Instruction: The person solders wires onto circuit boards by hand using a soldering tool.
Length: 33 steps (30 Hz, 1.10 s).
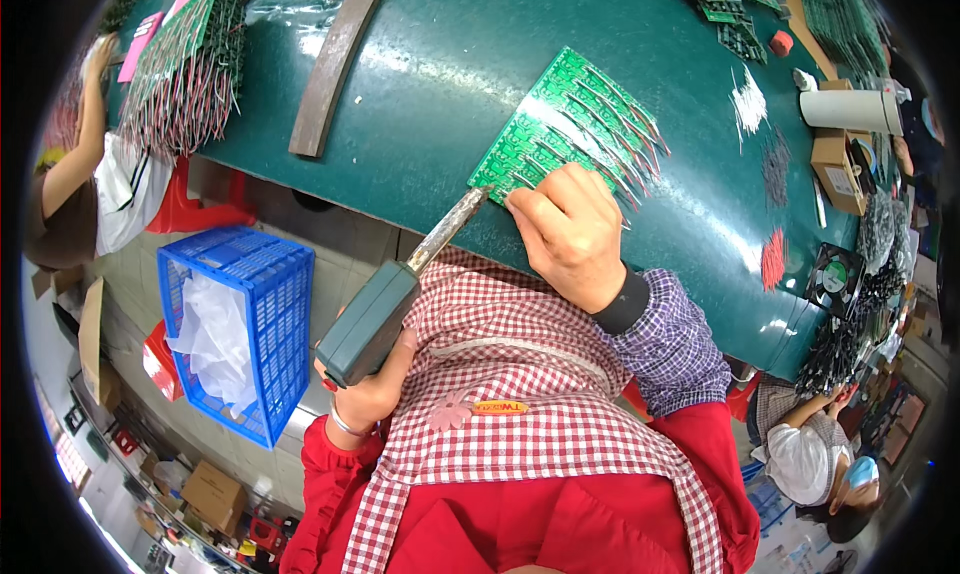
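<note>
My left hand (375, 389) is wrapped round the dark green handle of a soldering gun (370, 319). Its discoloured metal shaft slants up to the near corner of a green circuit board panel (535, 124), where the tip touches or nearly touches the board. My right hand (570, 234) is closed in a pinch beside that tip, over the panel's near edge. Whatever lies between its fingertips is too small to make out. Several dark, red and white wires (610, 139) rise from the panel in rows toward the right.
A brown bar (335, 69) lies on the green table (420, 94). Wired boards (190, 84) are stacked at the far left. White (748, 104), dark (776, 169) and red wire pieces (773, 259) lie right, near a small fan (835, 279). A blue crate (280, 324) stands left; other people sit at both sides.
</note>
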{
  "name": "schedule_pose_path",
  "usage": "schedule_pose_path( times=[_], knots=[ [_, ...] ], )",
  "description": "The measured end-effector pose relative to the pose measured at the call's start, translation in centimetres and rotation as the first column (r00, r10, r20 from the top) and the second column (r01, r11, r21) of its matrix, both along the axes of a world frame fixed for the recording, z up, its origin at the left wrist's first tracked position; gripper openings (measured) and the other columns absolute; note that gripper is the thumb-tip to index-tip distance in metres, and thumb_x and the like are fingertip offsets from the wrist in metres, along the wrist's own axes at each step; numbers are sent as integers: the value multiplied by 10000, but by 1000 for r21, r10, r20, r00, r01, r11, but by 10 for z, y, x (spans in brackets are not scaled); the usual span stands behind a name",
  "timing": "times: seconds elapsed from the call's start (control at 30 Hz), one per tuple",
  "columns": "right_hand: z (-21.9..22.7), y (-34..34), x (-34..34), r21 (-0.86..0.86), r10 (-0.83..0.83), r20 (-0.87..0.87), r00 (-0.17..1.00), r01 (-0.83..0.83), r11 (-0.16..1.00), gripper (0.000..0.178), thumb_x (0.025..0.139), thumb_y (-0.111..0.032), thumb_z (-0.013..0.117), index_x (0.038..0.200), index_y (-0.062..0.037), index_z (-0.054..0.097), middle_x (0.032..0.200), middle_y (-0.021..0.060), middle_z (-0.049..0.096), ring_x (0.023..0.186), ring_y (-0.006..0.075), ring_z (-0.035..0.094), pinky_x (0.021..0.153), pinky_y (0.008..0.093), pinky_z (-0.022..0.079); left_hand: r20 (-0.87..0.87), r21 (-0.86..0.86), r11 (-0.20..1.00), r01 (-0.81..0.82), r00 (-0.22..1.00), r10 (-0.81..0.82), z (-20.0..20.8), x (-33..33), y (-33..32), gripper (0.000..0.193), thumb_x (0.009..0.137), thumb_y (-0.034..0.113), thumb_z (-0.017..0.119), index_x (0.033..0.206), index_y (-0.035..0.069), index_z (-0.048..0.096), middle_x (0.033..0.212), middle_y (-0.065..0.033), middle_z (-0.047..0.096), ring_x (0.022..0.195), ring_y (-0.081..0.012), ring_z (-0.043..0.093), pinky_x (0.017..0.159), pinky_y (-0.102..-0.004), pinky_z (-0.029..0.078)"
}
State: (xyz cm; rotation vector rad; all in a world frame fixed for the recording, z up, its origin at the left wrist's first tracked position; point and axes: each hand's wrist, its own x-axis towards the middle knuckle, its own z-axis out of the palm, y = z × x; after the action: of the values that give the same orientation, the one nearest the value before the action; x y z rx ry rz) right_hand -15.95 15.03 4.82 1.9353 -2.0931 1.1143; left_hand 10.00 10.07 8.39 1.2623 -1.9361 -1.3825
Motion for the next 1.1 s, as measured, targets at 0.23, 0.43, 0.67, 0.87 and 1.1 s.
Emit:
schedule_pose_path(
  times=[0.23,0.43,0.67,0.87,1.1],
  knots=[
    [2,-2,0,-15,-7,12,1000,8,1000,165,659,-21,722,781,-60,617,685,49,456,658,225,495,593,354,379,14,15,1000,-7,1000,7,-1,-1,-1,219,735,46,740,932,-34,686,831,-128,699,657,-244,669,627,-319,519],
    [4,-2,1,-27,-7,16,1000,8,1000,187,644,0,746,780,-58,631,672,53,467,633,232,494,572,359,367,29,-127,990,65,998,-62,-3,0,-2,198,731,82,752,896,-11,697,830,-118,700,667,-251,679,638,-318,519],
    [3,-1,2,6,-2,-2,1000,2,1000,141,677,-40,691,770,-58,588,706,51,450,689,223,497,621,352,388,13,-112,986,125,992,-125,-8,13,3,266,777,-16,716,1034,-47,655,921,-78,671,754,-144,612,679,-272,496],
    [4,0,-6,20,-11,-28,1000,12,1000,118,671,-41,655,742,-63,563,699,58,438,683,229,492,619,354,382,-75,-28,999,20,997,-22,-6,-1,0,290,787,-16,711,1066,-43,639,880,-61,639,677,-104,563,583,-243,450],
    [-11,-9,7,-136,-17,21,1000,20,991,137,629,-164,606,673,-82,505,691,58,454,669,242,506,579,386,392,-9,177,962,-207,977,212,-17,7,-2,295,886,56,621,1175,-2,619,705,22,507,573,-67,404,519,-222,329]
  ],
)
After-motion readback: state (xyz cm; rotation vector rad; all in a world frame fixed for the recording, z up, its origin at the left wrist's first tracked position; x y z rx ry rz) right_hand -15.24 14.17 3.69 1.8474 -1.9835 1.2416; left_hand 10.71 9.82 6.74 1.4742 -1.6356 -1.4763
